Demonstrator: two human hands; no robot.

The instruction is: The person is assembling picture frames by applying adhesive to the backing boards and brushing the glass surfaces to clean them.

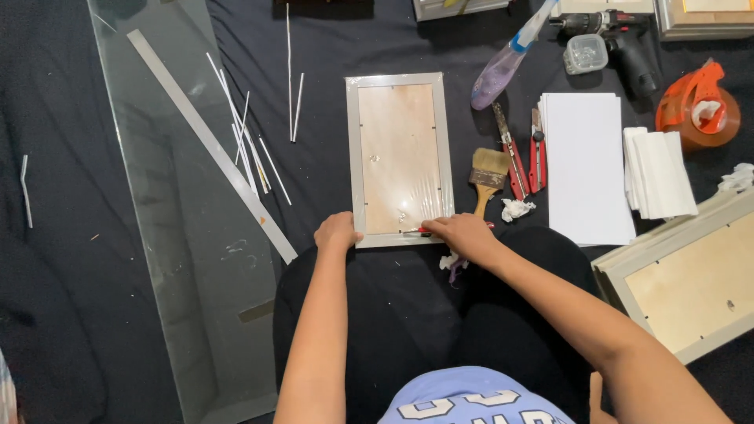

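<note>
Head view looking straight down, so starting nearest: the person kneels on a dark cloth that covers the whole work surface; both forearms reach out to a small picture frame lying face down, backing board up, about mid-cloth; left hand sits at the frame's near left corner, fingers curled together and bearing down on the edge; right hand is at the near right corner, fingers closed around a slim red-handled tool whose tip lies along the near rail; whether that grip is tight or loose I honestly can't tell. My guess is the frame is light and stiff, thin wooden rails, maybe glass inside so a bit fragile; best held by the outer rails, not by the board. Left of it lies a big sheet of glass with a long metal strip across it; that one looks heavy, slippery and sharp-edged; thin white sticks are scattered just past it. Right of the frame: paintbrush, red pliers, a stack of white sheets. Toward the far edge: spray bottle, drill, orange tape dispenser; a bigger frame sits at the right edge.
</note>
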